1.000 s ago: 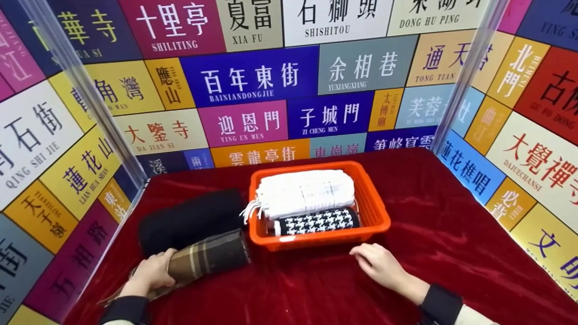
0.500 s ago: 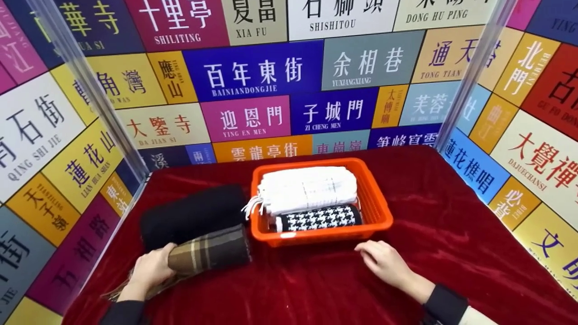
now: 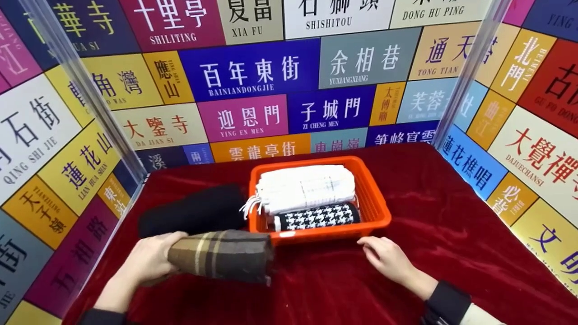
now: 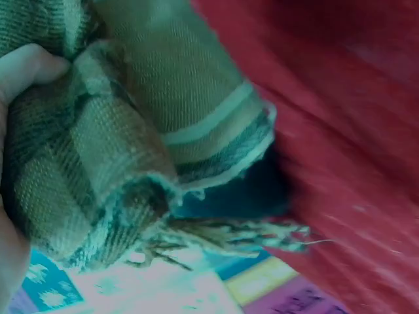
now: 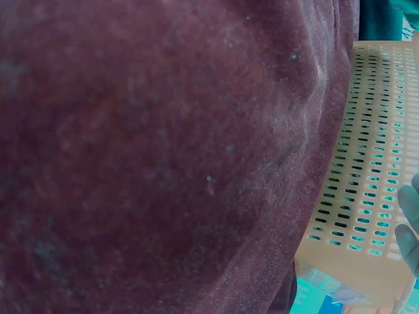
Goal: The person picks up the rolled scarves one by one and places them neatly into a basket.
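Observation:
My left hand (image 3: 151, 257) grips one end of a rolled brown plaid scarf (image 3: 221, 255), whose dark end points right toward the basket's front left corner. In the left wrist view, the thumb lies across the roll of the scarf (image 4: 85, 163) and a fringe hangs from its end. My right hand (image 3: 386, 259) holds nothing, its fingers loosely bent close to the front right of an orange basket (image 3: 379, 203). Inside the basket lie a white fringed scarf roll (image 3: 307, 187) and a black-and-white houndstooth roll (image 3: 316, 217). The right wrist view shows my fingertips (image 5: 409, 203) by the basket's slotted wall.
A rolled black cloth (image 3: 194, 210) lies left of the basket, behind the plaid scarf. Dark red velvet (image 3: 325, 289) covers the table. Panels with colourful printed signs (image 3: 253, 67) enclose the back and both sides.
My left hand has lifted the plaid scarf and moved it right, toward the basket's near left corner. My right hand has shifted only slightly; the basket and its rolls stay put.

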{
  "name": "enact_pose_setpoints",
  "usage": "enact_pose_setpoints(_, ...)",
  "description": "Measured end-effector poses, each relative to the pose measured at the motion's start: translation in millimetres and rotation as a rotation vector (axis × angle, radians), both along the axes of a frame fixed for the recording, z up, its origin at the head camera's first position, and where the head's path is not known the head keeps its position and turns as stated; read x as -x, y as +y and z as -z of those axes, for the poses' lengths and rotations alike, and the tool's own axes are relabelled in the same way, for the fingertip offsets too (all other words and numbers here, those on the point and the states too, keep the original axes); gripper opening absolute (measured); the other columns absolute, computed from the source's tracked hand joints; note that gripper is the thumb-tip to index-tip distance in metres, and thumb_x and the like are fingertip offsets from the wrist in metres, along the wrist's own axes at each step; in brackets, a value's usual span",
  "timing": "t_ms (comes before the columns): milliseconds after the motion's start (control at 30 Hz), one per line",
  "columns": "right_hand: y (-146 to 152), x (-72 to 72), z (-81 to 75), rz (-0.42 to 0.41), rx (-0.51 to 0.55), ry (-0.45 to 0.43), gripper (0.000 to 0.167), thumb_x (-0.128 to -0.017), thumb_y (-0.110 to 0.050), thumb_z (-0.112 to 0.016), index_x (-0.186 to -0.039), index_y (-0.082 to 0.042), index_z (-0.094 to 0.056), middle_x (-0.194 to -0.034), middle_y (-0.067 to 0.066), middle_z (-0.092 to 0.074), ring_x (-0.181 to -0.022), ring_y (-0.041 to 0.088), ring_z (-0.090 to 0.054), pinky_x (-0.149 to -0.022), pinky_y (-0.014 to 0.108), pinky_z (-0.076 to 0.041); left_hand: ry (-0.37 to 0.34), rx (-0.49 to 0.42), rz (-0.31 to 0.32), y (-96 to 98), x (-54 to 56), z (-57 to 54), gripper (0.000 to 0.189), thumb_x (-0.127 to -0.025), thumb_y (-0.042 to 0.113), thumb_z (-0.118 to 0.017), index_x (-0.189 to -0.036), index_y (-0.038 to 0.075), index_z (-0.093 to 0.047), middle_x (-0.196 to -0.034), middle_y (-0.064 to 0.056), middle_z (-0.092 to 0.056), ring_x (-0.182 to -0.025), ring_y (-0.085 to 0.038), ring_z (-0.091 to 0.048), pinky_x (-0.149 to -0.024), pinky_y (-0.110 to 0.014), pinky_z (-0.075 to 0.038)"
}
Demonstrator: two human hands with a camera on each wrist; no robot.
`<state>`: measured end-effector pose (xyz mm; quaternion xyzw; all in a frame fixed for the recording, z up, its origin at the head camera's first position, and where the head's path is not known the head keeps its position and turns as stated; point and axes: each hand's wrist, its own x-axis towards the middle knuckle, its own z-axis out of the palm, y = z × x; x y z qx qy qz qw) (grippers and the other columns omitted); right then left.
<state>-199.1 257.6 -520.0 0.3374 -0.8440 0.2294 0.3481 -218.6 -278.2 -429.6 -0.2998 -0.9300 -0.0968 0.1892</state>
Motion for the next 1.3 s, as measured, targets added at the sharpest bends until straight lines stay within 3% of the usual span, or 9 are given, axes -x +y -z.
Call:
enact_pose_setpoints(200, 0, -0.3, 0.3, -0.004, 0.007, -0.026, 0.028, -0.066, 0.008, -0.067, -0.091, -0.005, -0.066, -0.084, 0.0, -0.065, -0.066, 0.01, -0.056, -0.06, 0.022, -0.04, -0.068, 0.05, 0.137, 56.2, -9.3, -18.2, 0.059, -0.044, 0.028, -0.077, -0.1, 0.02, -0.062, -0.081, 0.006, -0.067, -0.067, -0.013, -0.061, -0.057, -0.034, -0.046)
enact_pose_setpoints(367, 0, 2.5, -0.9, 0.012, -0.045, -0.069, 0.027, -0.068, 0.005, -0.066, -0.093, -0.006, -0.065, -0.083, 0.001, -0.066, -0.068, 0.011, -0.058, -0.059, 0.026, -0.044, -0.191, 0.051, 0.237, 116.0, -7.4, -14.2, 0.049, -0.052, 0.031, -0.074, -0.099, 0.02, -0.063, -0.072, 0.007, -0.064, -0.06, -0.013, -0.058, -0.052, -0.032, -0.045)
enact_pose_setpoints(500, 2, 4.1, -7.4, 0.012, -0.094, -0.2, 0.024, -0.075, 0.003, -0.062, -0.096, -0.008, -0.065, -0.086, 0.001, -0.067, -0.075, 0.014, -0.063, -0.064, 0.032, -0.05, -0.289, 0.071, 0.219, 162.8, -0.2, -1.2, 0.045, -0.052, 0.029, -0.073, -0.094, 0.018, -0.062, -0.071, 0.007, -0.062, -0.06, -0.014, -0.056, -0.053, -0.031, -0.045)
enact_pose_setpoints(633, 4, 4.3, -19.6, -0.065, 0.066, -0.421, 0.02, -0.087, 0.005, -0.051, -0.101, -0.002, -0.062, -0.082, 0.007, -0.066, -0.071, 0.018, -0.064, -0.065, 0.03, -0.052, -0.325, 0.105, 0.145, 198.8, 2.3, 13.3, 0.04, -0.052, 0.027, -0.072, -0.089, 0.018, -0.061, -0.07, 0.007, -0.06, -0.062, -0.015, -0.056, -0.053, -0.032, -0.044)
enact_pose_setpoints(733, 4, 4.0, -29.3, -0.12, 0.185, -0.49, 0.02, -0.091, 0.004, -0.046, -0.104, 0.0, -0.062, -0.08, 0.011, -0.066, -0.071, 0.021, -0.065, -0.065, 0.028, -0.053, -0.309, 0.103, 0.089, 219.7, 0.9, 22.8, 0.039, -0.052, 0.028, -0.072, -0.087, 0.017, -0.06, -0.07, 0.005, -0.061, -0.061, -0.016, -0.056, -0.053, -0.032, -0.043)
enact_pose_setpoints(800, 3, 3.7, -35.0, -0.121, 0.172, -0.486, 0.02, -0.091, -0.001, -0.048, -0.105, -0.001, -0.062, -0.087, 0.011, -0.068, -0.08, 0.021, -0.066, -0.071, 0.03, -0.052, -0.294, 0.093, 0.057, 232.6, -0.3, 27.6, 0.038, -0.052, 0.028, -0.072, -0.087, 0.018, -0.06, -0.071, 0.004, -0.062, -0.063, -0.016, -0.057, -0.053, -0.033, -0.043)
enact_pose_setpoints(900, 0, 2.1, -41.5, -0.093, 0.029, -0.528, 0.026, -0.092, -0.017, -0.053, -0.113, -0.005, -0.06, -0.102, 0.008, -0.067, -0.096, 0.021, -0.063, -0.082, 0.034, -0.049, -0.27, 0.088, 0.027, 249.7, -1.7, 32.7, 0.036, -0.053, 0.028, -0.072, -0.084, 0.017, -0.057, -0.072, 0.001, -0.062, -0.064, -0.018, -0.057, -0.053, -0.033, -0.043)
enact_pose_setpoints(1067, -9, 5.4, -39.4, -0.051, -0.286, -0.616, 0.065, -0.08, -0.049, -0.061, -0.129, -0.007, -0.049, -0.121, 0.01, -0.057, -0.109, 0.027, -0.054, -0.09, 0.045, -0.043, -0.148, 0.137, 0.018, 267.2, 1.1, 40.2, 0.037, -0.054, 0.027, -0.073, -0.084, 0.016, -0.055, -0.07, -0.001, -0.063, -0.063, -0.019, -0.06, -0.049, -0.035, -0.042)
enact_pose_setpoints(1300, -21, 12.9, -18.7, -0.018, -0.456, -0.646, 0.087, -0.065, -0.047, -0.073, -0.135, -0.005, -0.04, -0.123, 0.015, -0.054, -0.109, 0.032, -0.052, -0.09, 0.049, -0.04, 0.084, 0.164, -0.014, 264.2, -1.9, 72.8, 0.048, -0.052, 0.025, -0.075, -0.092, 0.014, -0.051, -0.071, -0.005, -0.057, -0.057, -0.023, -0.053, -0.048, -0.034, -0.037)
